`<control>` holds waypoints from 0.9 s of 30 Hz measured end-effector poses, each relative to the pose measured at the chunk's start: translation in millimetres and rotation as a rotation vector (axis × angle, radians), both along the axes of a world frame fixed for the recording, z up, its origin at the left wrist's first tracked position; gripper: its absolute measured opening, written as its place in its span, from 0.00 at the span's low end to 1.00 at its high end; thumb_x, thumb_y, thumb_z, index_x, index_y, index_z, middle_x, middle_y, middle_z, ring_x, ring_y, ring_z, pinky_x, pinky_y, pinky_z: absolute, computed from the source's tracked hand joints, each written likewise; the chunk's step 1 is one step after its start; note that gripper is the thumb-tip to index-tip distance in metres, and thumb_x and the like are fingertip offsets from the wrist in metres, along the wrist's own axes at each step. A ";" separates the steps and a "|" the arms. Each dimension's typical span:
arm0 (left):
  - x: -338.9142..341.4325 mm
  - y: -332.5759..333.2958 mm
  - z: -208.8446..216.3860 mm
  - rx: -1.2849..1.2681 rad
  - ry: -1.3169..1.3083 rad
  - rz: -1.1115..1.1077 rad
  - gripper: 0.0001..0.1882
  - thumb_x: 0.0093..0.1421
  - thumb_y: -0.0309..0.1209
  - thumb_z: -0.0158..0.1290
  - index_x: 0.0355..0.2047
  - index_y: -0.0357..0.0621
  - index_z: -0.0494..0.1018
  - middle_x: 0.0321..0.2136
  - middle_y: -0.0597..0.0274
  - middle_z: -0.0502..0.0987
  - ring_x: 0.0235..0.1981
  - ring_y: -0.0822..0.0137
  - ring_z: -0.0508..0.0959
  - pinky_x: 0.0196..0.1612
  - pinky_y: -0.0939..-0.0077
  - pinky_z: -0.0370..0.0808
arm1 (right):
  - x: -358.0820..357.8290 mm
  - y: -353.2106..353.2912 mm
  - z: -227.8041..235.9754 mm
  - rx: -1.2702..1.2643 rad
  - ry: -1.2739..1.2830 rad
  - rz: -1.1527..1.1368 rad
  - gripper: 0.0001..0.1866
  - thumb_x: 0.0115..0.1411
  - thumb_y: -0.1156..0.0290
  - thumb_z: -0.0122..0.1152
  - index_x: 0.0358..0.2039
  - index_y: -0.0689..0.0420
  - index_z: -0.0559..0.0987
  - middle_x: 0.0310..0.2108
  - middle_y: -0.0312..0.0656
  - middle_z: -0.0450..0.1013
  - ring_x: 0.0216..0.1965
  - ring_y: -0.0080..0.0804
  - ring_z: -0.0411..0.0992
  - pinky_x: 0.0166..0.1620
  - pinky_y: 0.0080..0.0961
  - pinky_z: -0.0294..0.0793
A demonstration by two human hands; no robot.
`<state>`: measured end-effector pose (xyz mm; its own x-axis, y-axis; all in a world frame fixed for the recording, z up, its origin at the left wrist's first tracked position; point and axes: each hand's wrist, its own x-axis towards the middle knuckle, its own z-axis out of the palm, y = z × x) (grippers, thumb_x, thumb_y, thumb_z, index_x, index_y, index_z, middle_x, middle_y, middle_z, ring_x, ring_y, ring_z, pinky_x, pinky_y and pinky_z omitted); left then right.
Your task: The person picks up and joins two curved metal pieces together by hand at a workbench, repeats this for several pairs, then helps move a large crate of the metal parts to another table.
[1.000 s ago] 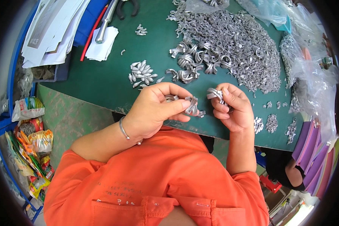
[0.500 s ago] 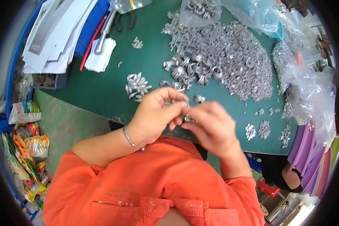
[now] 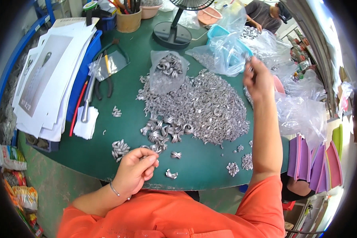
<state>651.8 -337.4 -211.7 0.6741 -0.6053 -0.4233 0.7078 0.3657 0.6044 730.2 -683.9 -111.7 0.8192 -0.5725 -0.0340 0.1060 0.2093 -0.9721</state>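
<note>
My left hand (image 3: 137, 169) is near the table's front edge, fingers curled and thumb pressed to the index finger; what they pinch, if anything, is hidden. My right arm reaches far out, and the blurred right hand (image 3: 260, 77) is beside a teal plastic basket (image 3: 213, 32). A small silver metal piece (image 3: 246, 56), smeared by motion, shows at its fingertips. Right of my left hand lie a curved silver piece (image 3: 171, 173) and a ribbed silver piece (image 3: 175, 154). Behind them are larger curved metal pieces (image 3: 158, 137) and a wide heap of small grey metal parts (image 3: 218, 109).
A clear bag of curved pieces (image 3: 169, 67) rests on the heap. A black fan (image 3: 172, 33) stands behind. Papers (image 3: 47, 75), pliers (image 3: 103, 89) and a red pencil (image 3: 78, 109) lie left. Plastic bags (image 3: 299, 113) crowd the right. Another person (image 3: 263, 16) sits at the far right.
My hands were together in front of my chest; the right has moved far out toward the basket, while the left stays near the edge. The view has tilted up, showing the fan and the other person.
</note>
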 end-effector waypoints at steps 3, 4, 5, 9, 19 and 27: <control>3.2 -0.3 1.4 0.014 -0.022 -0.029 0.02 0.57 0.24 0.45 0.31 0.40 0.67 0.24 0.62 0.70 0.17 0.77 0.63 0.19 0.85 0.60 | 43.5 -71.4 -0.8 0.163 -0.144 -0.136 0.15 0.61 0.61 0.45 0.35 0.62 0.66 0.26 0.42 0.67 0.18 0.20 0.59 0.16 0.14 0.55; 3.6 0.4 1.0 0.015 -0.024 -0.009 0.03 0.57 0.25 0.45 0.31 0.40 0.67 0.24 0.61 0.70 0.17 0.77 0.63 0.19 0.85 0.60 | 49.3 -83.8 -2.7 0.270 -0.152 -0.171 0.18 0.61 0.58 0.43 0.37 0.63 0.65 0.27 0.45 0.67 0.19 0.21 0.59 0.17 0.14 0.56; 4.4 1.9 1.3 0.016 -0.029 0.017 0.03 0.57 0.25 0.44 0.31 0.39 0.67 0.25 0.60 0.70 0.18 0.76 0.63 0.19 0.85 0.60 | 49.3 -83.6 -2.7 0.352 -0.187 -0.080 0.22 0.62 0.55 0.40 0.40 0.66 0.64 0.31 0.50 0.66 0.21 0.24 0.60 0.18 0.15 0.57; 5.0 4.4 0.0 -0.076 -0.014 0.014 0.09 0.59 0.30 0.41 0.35 0.37 0.67 0.28 0.57 0.70 0.22 0.74 0.66 0.22 0.82 0.63 | 27.4 -68.3 -9.6 0.431 -0.337 0.133 0.34 0.62 0.49 0.26 0.47 0.72 0.62 0.40 0.59 0.66 0.26 0.34 0.66 0.19 0.17 0.60; 0.6 -4.8 0.3 -0.055 -0.037 -0.134 0.07 0.60 0.27 0.42 0.35 0.36 0.66 0.29 0.53 0.72 0.23 0.71 0.71 0.22 0.81 0.69 | -83.0 90.1 -44.1 -0.178 0.057 0.452 0.18 0.52 0.79 0.51 0.44 0.61 0.61 0.38 0.49 0.71 0.22 0.20 0.66 0.23 0.15 0.66; -7.5 -17.1 4.9 0.085 -0.117 -0.222 0.08 0.55 0.25 0.49 0.35 0.36 0.68 0.28 0.60 0.73 0.24 0.75 0.71 0.26 0.84 0.69 | -143.6 158.9 -96.7 -0.458 -0.217 0.448 0.33 0.49 0.88 0.53 0.54 0.63 0.52 0.40 0.52 0.70 0.35 0.28 0.72 0.33 0.16 0.70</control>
<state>644.3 -354.5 -206.8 0.5761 -0.7092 -0.4064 0.6888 0.1534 0.7085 586.7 -525.0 -208.5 0.9416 -0.0929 0.3237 0.3082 -0.1497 -0.9395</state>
